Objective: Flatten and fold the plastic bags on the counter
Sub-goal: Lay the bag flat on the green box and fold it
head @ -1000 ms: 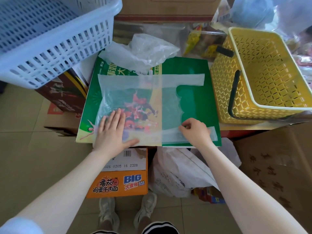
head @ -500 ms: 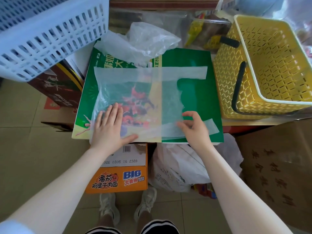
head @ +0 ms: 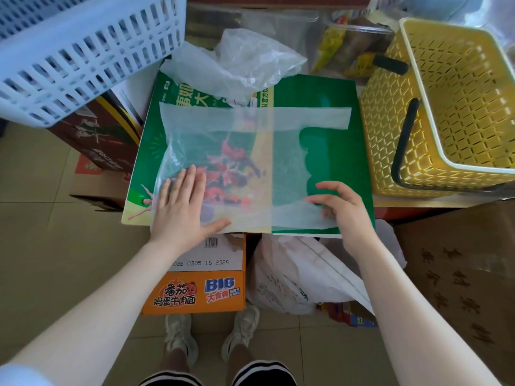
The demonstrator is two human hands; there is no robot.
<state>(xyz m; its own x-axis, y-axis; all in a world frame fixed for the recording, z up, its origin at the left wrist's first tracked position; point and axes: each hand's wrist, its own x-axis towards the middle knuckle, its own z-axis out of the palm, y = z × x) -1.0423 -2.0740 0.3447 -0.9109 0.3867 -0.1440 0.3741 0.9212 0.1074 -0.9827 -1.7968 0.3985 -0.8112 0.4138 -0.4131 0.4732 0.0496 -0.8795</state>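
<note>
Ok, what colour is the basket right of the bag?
Yellow lattice basket with a black handle; head view.

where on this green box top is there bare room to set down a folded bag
Bare green shows right of the flat bag, between its two handle strips, short of the yellow basket. The far edge is crowded by the crumpled bag.

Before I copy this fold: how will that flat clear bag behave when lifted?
Probably floppy: the flat bag is thin, see-through film. Likely very light and apt to slide, since the left hand presses it flat while the right hand pinches its near handle.
</note>
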